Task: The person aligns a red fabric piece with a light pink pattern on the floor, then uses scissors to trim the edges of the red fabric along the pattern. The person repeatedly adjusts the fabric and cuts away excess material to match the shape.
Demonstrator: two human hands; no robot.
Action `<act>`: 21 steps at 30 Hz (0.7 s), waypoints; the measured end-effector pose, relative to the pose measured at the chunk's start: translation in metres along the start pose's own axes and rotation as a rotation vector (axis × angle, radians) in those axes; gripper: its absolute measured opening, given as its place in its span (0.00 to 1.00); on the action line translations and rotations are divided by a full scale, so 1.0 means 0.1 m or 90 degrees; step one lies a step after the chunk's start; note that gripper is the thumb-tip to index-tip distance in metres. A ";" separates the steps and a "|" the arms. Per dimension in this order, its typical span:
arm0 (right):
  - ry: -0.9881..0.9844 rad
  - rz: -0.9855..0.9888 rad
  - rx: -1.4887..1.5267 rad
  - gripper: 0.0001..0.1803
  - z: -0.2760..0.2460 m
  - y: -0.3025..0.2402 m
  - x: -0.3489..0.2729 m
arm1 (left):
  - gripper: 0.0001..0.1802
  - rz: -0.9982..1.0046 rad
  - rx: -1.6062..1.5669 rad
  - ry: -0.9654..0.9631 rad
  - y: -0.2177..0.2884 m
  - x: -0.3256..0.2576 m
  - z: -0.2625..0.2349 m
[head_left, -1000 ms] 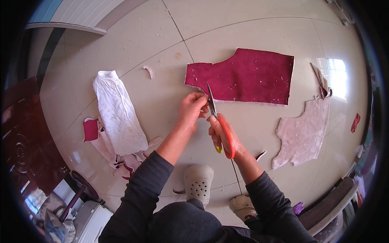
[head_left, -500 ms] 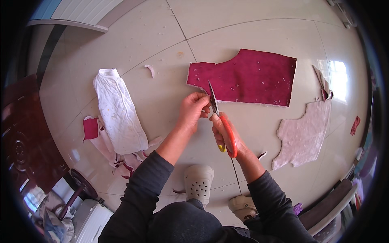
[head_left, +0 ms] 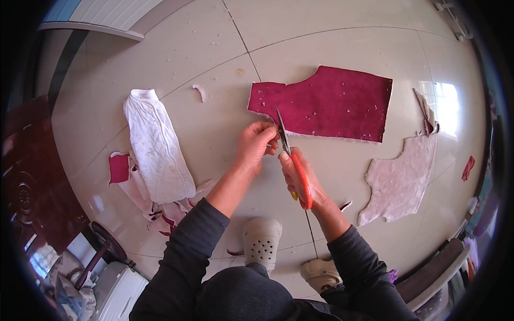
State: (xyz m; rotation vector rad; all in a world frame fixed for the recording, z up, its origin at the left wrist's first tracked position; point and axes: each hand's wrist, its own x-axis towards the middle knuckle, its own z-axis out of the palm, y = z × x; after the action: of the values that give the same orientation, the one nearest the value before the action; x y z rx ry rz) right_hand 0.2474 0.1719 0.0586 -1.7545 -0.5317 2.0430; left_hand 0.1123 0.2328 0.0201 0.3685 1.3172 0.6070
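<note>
The right hand (head_left: pixel 306 182) grips the scissors (head_left: pixel 292 158), blades pointing to 11 o'clock, handles toward 5. The left hand (head_left: pixel 256 143) pinches the red cloth (head_left: pixel 332 101) edge.

A glossy beige tiled floor (head_left: pixel 332 37) carries everything. Far of centre lies a flat crimson fabric piece (head_left: pixel 332 101) flecked with lint. To the right lies a pale pink cut panel (head_left: pixel 399 179), with a small red scrap (head_left: pixel 468 168) beyond it. On the left a white quilted garment (head_left: pixel 155 147) rests on crimson and pink offcuts (head_left: pixel 126 174). Near, two cream clogs (head_left: pixel 261 242) stand on the tiles.
</note>
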 end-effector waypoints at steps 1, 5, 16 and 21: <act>-0.001 0.001 0.004 0.20 0.01 0.00 0.01 | 0.05 0.001 0.001 -0.002 0.00 0.00 0.00; -0.005 0.002 0.018 0.20 0.02 -0.03 0.00 | 0.05 0.000 0.003 -0.003 0.01 -0.01 0.00; 0.034 -0.052 -0.094 0.21 -0.03 0.02 0.02 | 0.05 0.001 -0.020 -0.018 0.01 0.00 -0.02; 0.000 -0.031 -0.149 0.22 -0.12 -0.04 0.04 | 0.05 0.005 -0.019 -0.026 0.02 -0.01 -0.04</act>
State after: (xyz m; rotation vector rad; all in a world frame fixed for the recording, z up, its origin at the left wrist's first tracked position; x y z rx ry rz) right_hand 0.2592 0.1779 0.0561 -1.8504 -0.8355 2.0151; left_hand 0.1077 0.2337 0.0214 0.3599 1.2674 0.6213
